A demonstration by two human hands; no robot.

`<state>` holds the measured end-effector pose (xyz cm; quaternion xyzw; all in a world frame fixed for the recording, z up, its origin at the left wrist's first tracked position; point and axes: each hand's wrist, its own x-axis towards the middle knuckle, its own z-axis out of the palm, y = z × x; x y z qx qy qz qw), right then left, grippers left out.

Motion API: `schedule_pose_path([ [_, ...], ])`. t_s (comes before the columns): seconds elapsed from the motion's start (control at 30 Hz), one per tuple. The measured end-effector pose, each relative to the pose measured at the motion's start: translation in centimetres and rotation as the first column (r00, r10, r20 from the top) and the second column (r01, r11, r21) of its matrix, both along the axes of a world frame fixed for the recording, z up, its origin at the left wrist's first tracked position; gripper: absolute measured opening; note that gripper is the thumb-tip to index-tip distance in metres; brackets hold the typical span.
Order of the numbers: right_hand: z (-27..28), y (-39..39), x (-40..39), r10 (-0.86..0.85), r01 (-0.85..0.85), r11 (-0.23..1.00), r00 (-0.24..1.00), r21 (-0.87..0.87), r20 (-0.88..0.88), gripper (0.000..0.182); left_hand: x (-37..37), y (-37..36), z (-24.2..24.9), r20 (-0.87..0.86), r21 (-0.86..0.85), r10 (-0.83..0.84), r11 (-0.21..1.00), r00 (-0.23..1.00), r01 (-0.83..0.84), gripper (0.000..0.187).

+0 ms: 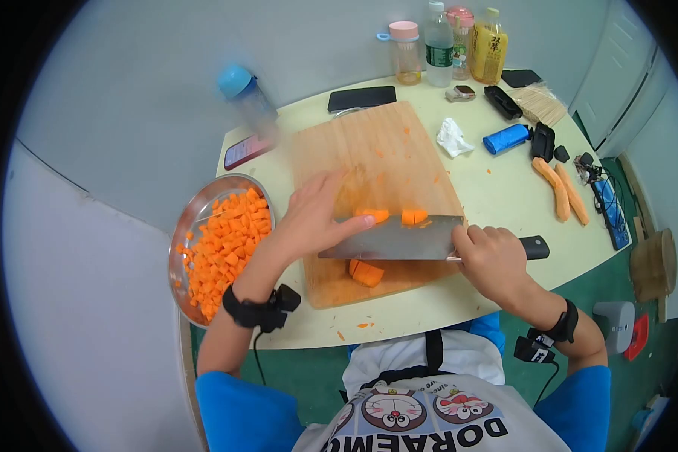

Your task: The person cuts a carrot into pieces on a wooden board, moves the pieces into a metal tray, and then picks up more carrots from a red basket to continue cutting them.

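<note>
My right hand [491, 260] is wrapped round the black handle [535, 247] of a wide-bladed cleaver [399, 239]. The blade lies across a wooden cutting board [377, 151], its tip toward the left. At the blade's far side sit cut carrot pieces [413, 217] and another orange piece [373, 215] by my left thumb. My left hand [314, 213] is over the board's left side, thumb stretched toward that piece and fingers extended, partly blurred. A larger carrot chunk [366, 273] rests on the near side of the blade. Small orange scraps are scattered over the board.
A metal tray [175, 260] heaped with diced carrot [230, 241] stands at the left. Two peeled carrots [552, 188] lie at right near a power strip [611, 212]. Bottles [438, 53], phones [247, 151], a crumpled tissue [453, 138] and a blue roll [506, 139] are around the board.
</note>
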<state>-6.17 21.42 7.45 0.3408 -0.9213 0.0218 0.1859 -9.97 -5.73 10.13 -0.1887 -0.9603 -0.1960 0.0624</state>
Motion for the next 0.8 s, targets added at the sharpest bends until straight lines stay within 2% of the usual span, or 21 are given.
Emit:
schedule_pose_path([
  [0.07,0.0,0.3,0.3,0.006,-0.006,1.0,1.0,-0.011,-0.007,0.023,-1.5,0.0,-1.1,0.217,-0.083,-0.043,0.995,0.975,0.063,0.083],
  [0.1,-0.1,0.4,0.4,0.003,-0.003,1.0,1.0,-0.014,-0.011,0.023,-1.9,0.0,-1.5,0.213,-0.086,-0.046,0.994,0.976,0.065,0.083],
  [0.17,-0.4,0.6,0.5,-0.001,0.0,1.0,0.999,-0.019,-0.05,0.024,-2.6,0.2,-2.3,0.351,-0.115,-0.084,0.985,0.933,0.131,0.084],
  [0.27,-0.4,0.8,0.6,0.007,-0.008,1.0,0.999,-0.018,-0.052,0.025,-3.6,-0.2,-3.0,0.394,-0.101,-0.077,0.987,0.916,0.126,0.082],
  [0.4,-0.3,1.0,0.5,0.008,-0.008,1.0,0.999,-0.003,-0.037,0.025,-3.9,0.7,-1.9,0.422,0.018,-0.063,0.998,0.904,0.061,0.083],
  [0.47,-0.4,0.9,0.4,0.027,-0.027,1.0,0.999,0.0,-0.042,0.026,-3.8,2.2,-1.9,0.263,0.097,-0.242,0.97,0.934,0.224,0.083],
  [0.5,-0.3,0.7,0.4,0.028,-0.028,1.0,0.999,0.004,-0.042,0.026,-3.6,3.0,-1.7,0.261,0.101,-0.243,0.969,0.934,0.223,0.083],
  [0.57,0.0,0.3,0.6,0.037,-0.037,0.999,0.998,0.0,-0.043,0.026,-3.2,4.6,-1.2,0.291,-0.077,-0.284,0.945,0.914,0.318,0.086],
  [0.6,0.0,0.1,0.6,0.039,-0.039,0.999,0.998,0.003,-0.044,0.026,-3.2,5.0,-1.3,0.288,-0.074,-0.283,0.946,0.915,0.316,0.086],
  [0.67,0.2,0.0,0.7,0.028,-0.028,1.0,0.997,0.013,-0.073,0.027,-3.7,5.3,-1.6,0.274,-0.24,-0.187,0.937,0.944,0.255,0.089],
  [0.8,0.3,0.4,0.7,0.006,-0.005,1.0,0.998,0.024,-0.059,0.026,-4.7,4.1,-1.7,0.253,-0.29,-0.178,0.924,0.951,0.25,0.091],
])
